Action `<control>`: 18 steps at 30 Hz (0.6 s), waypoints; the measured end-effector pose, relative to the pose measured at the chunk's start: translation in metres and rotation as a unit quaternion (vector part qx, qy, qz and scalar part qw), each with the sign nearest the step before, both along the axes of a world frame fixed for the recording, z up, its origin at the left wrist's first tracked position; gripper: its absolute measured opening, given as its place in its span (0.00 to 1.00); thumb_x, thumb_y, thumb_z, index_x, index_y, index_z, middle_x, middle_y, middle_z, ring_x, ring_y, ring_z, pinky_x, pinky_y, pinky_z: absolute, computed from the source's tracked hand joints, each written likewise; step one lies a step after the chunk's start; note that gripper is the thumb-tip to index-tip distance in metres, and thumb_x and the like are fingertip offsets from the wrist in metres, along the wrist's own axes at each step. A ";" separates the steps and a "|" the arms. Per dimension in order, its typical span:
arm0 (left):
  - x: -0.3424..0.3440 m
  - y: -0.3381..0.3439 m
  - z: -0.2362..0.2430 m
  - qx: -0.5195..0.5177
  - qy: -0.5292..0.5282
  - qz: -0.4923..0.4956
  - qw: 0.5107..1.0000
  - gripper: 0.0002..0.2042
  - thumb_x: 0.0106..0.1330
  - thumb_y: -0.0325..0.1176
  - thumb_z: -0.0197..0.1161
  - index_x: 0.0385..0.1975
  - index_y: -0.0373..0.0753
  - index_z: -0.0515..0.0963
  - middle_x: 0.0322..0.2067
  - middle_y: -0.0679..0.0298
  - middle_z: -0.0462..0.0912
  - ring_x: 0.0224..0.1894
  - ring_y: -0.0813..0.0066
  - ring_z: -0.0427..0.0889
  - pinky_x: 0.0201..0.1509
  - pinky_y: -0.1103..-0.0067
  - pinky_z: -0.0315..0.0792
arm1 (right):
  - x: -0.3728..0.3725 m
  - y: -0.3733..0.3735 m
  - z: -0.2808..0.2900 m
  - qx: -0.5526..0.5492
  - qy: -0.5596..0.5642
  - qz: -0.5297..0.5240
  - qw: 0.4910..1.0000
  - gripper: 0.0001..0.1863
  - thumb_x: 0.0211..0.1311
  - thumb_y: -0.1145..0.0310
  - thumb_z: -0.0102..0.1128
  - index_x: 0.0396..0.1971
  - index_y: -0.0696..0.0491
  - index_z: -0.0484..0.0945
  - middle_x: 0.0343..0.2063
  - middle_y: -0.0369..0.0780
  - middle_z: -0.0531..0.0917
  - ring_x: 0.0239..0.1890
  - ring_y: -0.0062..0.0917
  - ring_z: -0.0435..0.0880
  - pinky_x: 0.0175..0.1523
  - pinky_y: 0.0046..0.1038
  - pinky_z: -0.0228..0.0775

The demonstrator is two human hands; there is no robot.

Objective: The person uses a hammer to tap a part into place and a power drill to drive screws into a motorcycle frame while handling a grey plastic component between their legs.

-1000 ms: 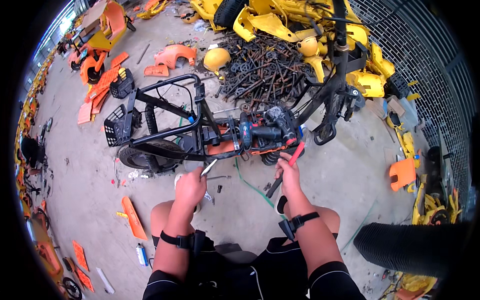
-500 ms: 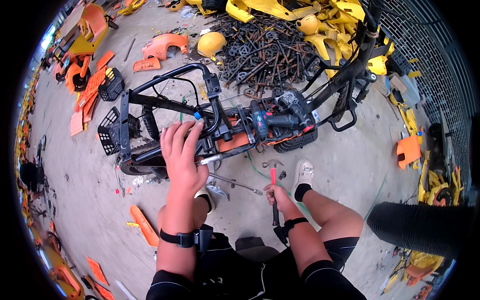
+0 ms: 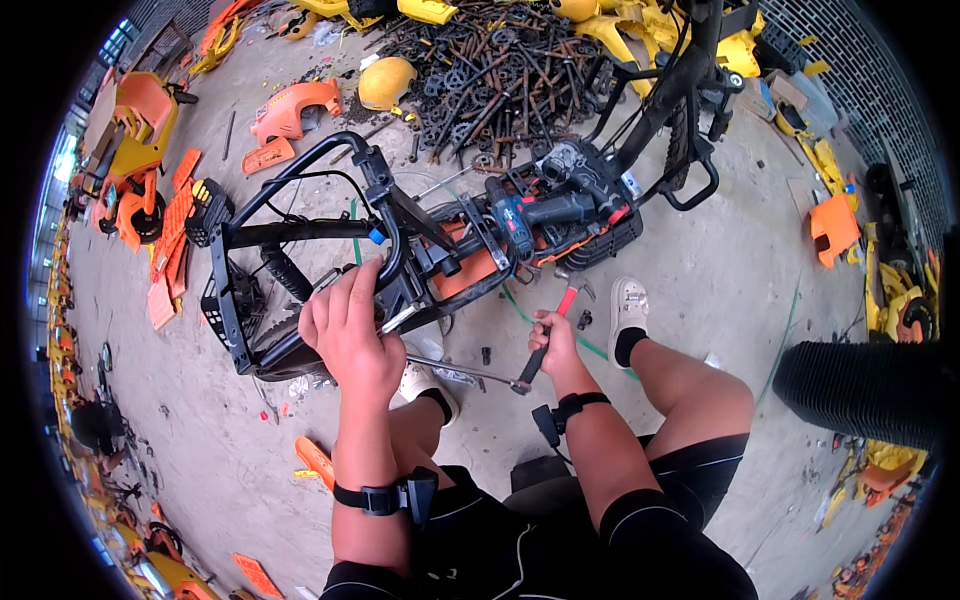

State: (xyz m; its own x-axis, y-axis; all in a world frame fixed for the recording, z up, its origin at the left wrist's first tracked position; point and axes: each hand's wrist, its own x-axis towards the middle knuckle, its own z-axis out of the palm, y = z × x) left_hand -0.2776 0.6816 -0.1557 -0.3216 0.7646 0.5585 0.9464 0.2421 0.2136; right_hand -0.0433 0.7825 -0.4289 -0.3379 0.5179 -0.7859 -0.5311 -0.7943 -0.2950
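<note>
My left hand [image 3: 345, 335] has its fingers curved over the rear of a black vehicle frame [image 3: 393, 255], with a silver tool [image 3: 402, 316] beside its thumb, apparently in its grasp. My right hand [image 3: 552, 342] grips a red-and-black claw hammer [image 3: 568, 300] by the handle, head upward, in front of the frame. A long thin metal bar [image 3: 470, 372] runs below both hands, its end near the hammer handle's bottom. A blue-and-black power drill [image 3: 512, 220] and a second dark power tool [image 3: 580, 180] lie on the frame's middle, above an orange panel [image 3: 465, 276].
A pile of rusty bolts and metal parts [image 3: 500, 80] lies behind the frame, beside yellow body panels [image 3: 600, 35]. Orange parts [image 3: 175, 230] are at left, an orange piece [image 3: 833, 225] and a black ribbed column [image 3: 855, 390] at right. A crouching person [image 3: 98, 430] is at far left.
My left hand has risen onto the frame, fingers now stretched further over it. My right hand has turned the hammer so its head points up. My right foot has come into view.
</note>
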 end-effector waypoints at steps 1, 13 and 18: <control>0.001 0.000 -0.001 -0.005 -0.001 0.001 1.000 0.38 0.34 0.18 0.52 0.56 0.43 0.77 0.47 0.65 0.81 0.50 0.62 0.74 0.64 0.69 0.55 | -0.003 0.001 0.000 -0.002 0.004 -0.015 1.000 0.10 0.53 0.72 0.50 0.37 0.51 0.72 0.16 0.32 0.68 0.12 0.16 0.60 0.19 0.21 0.53; 0.004 0.001 0.000 -0.031 -0.014 -0.005 0.999 0.38 0.36 0.19 0.54 0.58 0.41 0.76 0.50 0.61 0.80 0.55 0.60 0.74 0.68 0.70 0.52 | -0.032 0.003 -0.004 -0.016 0.041 0.002 0.999 0.06 0.53 0.73 0.48 0.32 0.52 0.72 0.15 0.32 0.67 0.12 0.16 0.60 0.19 0.22 0.52; 0.005 0.002 -0.001 -0.020 -0.003 0.009 1.000 0.36 0.36 0.23 0.52 0.55 0.41 0.78 0.47 0.63 0.80 0.52 0.61 0.73 0.65 0.70 0.52 | -0.026 0.002 -0.009 -0.021 0.086 0.006 0.996 0.04 0.54 0.72 0.49 0.30 0.52 0.72 0.16 0.32 0.68 0.12 0.17 0.60 0.20 0.23 0.54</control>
State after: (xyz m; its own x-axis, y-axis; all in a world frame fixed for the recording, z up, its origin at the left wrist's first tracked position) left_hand -0.2728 0.6840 -0.1571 -0.3385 0.7801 0.5262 0.9407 0.2675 0.2087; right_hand -0.0689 0.7841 -0.4382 -0.4758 0.4802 -0.7369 -0.5613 -0.8108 -0.1660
